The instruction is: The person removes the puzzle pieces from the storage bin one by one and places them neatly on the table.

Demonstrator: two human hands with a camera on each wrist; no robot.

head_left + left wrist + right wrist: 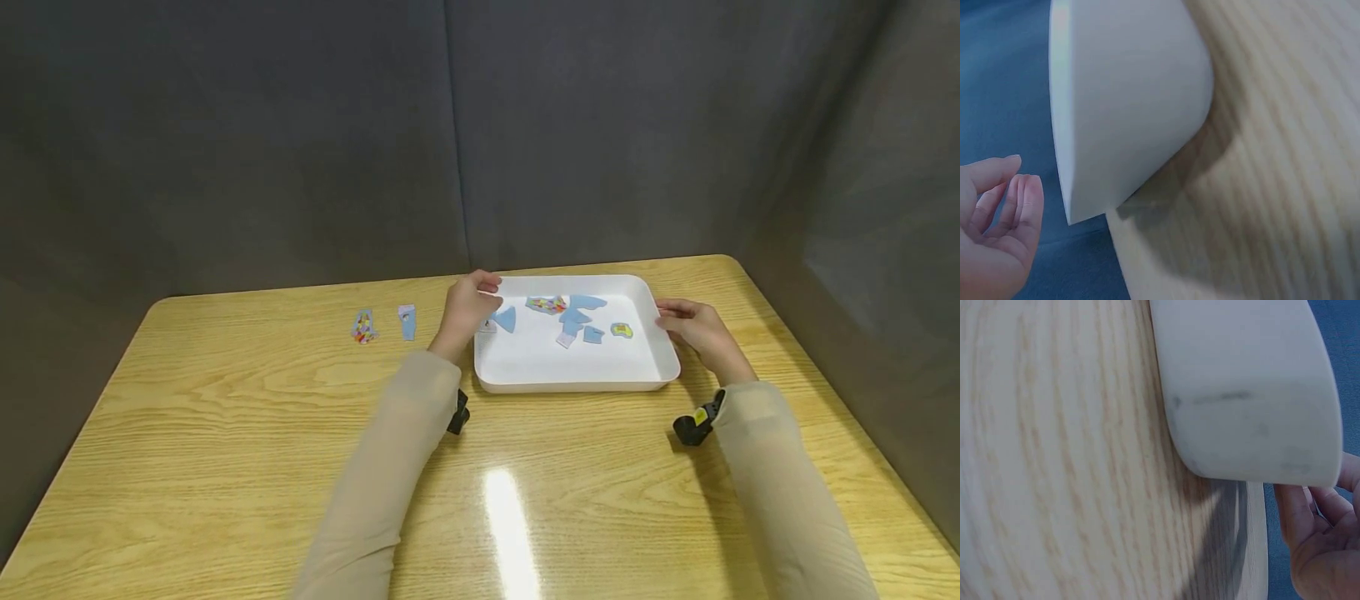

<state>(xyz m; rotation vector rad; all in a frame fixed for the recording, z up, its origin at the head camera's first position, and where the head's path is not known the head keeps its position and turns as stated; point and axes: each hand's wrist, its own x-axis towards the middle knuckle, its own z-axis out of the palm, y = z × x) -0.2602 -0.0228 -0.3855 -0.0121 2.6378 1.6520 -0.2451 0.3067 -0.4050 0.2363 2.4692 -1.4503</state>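
Observation:
A shallow white tray [577, 367] sits toward the back of the wooden table, with several cut picture pieces in it. Among these are a multicoloured piece [546, 305], a yellow one [621, 331] and pale blue ones [587, 302]. My left hand [468, 308] is at the tray's far left corner, by a blue piece [506, 319]. In the left wrist view its fingers bend loosely, apart from the thumb, with nothing between them. My right hand [697, 329] holds the tray's right side, thumb at the rim; the tray's wall hides its fingertips in the right wrist view.
Left of the tray, a multicoloured piece [364, 327] and a blue piece [407, 322] lie on the table [262, 433]. Dark grey curtains [300, 150] stand behind the table and along its right. Black wrist cameras [693, 427] hang below both sleeves.

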